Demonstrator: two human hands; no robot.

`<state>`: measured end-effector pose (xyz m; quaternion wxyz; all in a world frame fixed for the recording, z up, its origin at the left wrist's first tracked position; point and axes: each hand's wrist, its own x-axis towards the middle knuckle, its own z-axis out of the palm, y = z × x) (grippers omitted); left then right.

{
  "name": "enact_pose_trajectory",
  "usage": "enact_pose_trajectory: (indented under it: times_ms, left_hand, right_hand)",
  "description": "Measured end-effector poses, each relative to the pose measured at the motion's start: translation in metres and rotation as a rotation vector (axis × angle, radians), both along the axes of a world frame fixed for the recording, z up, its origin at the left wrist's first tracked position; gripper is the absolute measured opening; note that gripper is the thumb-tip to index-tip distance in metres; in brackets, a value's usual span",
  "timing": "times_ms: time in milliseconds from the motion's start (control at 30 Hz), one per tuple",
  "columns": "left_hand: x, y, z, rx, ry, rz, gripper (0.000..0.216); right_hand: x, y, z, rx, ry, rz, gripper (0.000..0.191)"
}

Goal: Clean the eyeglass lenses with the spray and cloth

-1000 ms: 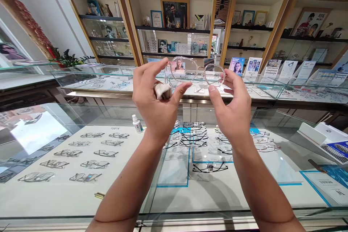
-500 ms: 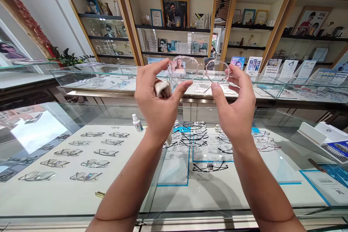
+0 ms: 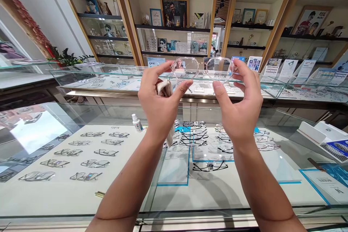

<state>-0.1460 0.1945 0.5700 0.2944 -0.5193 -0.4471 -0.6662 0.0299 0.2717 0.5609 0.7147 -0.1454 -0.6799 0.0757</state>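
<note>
I hold a pair of clear-framed glasses (image 3: pixel 202 68) up at chest height, lenses facing me. My left hand (image 3: pixel 160 98) pinches the left lens rim between thumb and forefinger and also keeps a beige cleaning cloth (image 3: pixel 164 87) tucked in its palm. My right hand (image 3: pixel 239 98) pinches the right lens rim the same way. The temples are hidden behind the lenses and fingers.
Below my arms lies a glass display counter (image 3: pixel 81 203) with several rows of spectacles (image 3: pixel 195 137) inside. A small spray bottle (image 3: pixel 137 123) stands on it. A white box (image 3: pixel 320 134) sits at right. Another glass counter (image 3: pixel 108 70) and wall shelves (image 3: pixel 171 29) stand beyond.
Both hands have raised the glasses slightly and shifted them to the right, levelling the frame. The grip on each rim is unchanged.
</note>
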Motion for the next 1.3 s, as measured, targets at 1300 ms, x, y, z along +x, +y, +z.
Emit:
enact_pose_trajectory:
  times_ms: [1300]
  left_hand:
    - [0.003,0.005,-0.004,0.029,-0.002,0.043,0.062]
  right_hand:
    - [0.004,0.023,-0.005,-0.104,-0.103,0.058,0.056]
